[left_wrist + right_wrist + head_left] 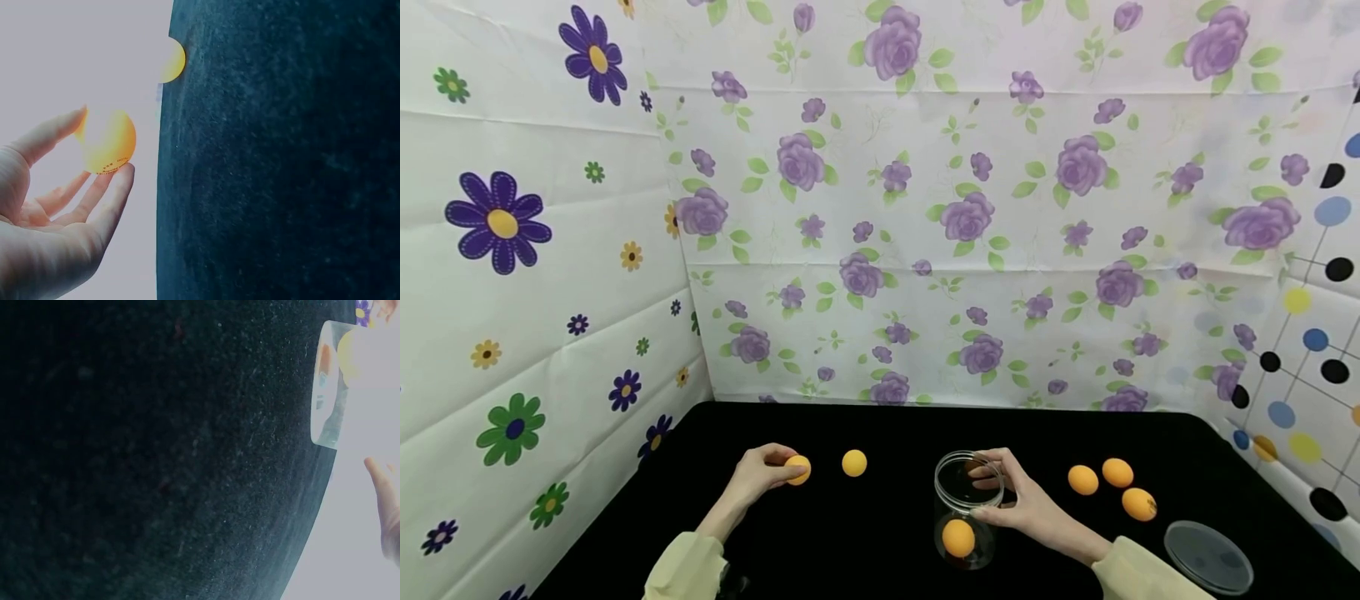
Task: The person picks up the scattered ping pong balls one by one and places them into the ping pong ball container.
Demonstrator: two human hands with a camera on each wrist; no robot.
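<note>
My left hand (758, 475) pinches an orange table tennis ball (798, 470) between thumb and fingertips; in the left wrist view, small print shows on this ball (112, 144). Another orange ball (854, 463) lies just right of it on the black table. My right hand (1026, 500) grips a clear round jar (949, 504) near its rim from the right, thumb in front and fingers behind. The jar has no lid on, and one orange ball (958, 538) rests low inside it. Glare washes out much of the jar in the right wrist view.
Three more orange balls (1117, 472) lie together to the right of my right hand. A translucent round lid (1208, 557) lies nearer the table's right front. Flower-patterned sheets (925, 333) stand behind and left of the black table (850, 533), with a dotted one at right.
</note>
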